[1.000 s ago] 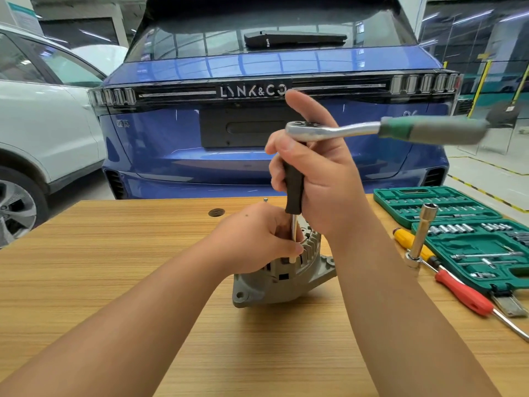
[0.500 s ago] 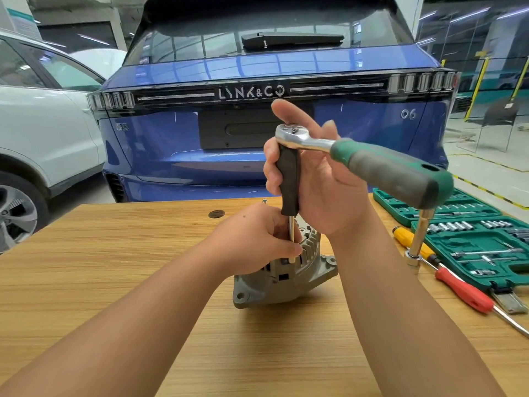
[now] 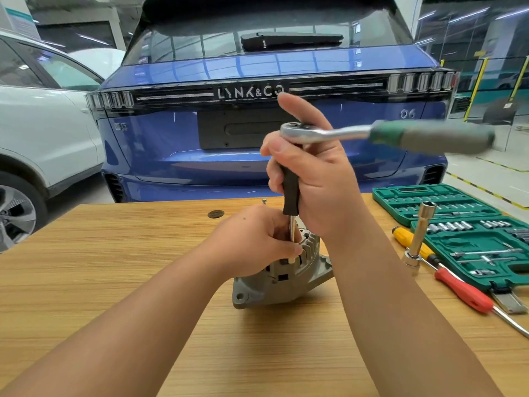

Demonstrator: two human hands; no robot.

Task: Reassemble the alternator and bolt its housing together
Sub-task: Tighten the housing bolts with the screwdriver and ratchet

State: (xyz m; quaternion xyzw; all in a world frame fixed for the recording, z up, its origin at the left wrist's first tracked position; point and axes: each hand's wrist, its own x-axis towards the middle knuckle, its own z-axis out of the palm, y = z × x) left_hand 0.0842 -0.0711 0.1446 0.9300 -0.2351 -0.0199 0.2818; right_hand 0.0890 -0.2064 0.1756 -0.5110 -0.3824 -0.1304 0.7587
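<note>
Swinging back toward 3 o'clock, the ratchet handle (image 3: pixel 429 137) turned while your right hand (image 3: pixel 315 179) gripped its black extension (image 3: pixel 290 193) upright and your left hand (image 3: pixel 257 245) pinched the shaft, steadying the alternator (image 3: pixel 274 282) on the counter (image 3: pixel 114 267).

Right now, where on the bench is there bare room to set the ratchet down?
Bare wood lies left of the alternator to the table edge, and in front between the forearms. The right is crowded: green socket case, screwdrivers, standing socket extension.
</note>
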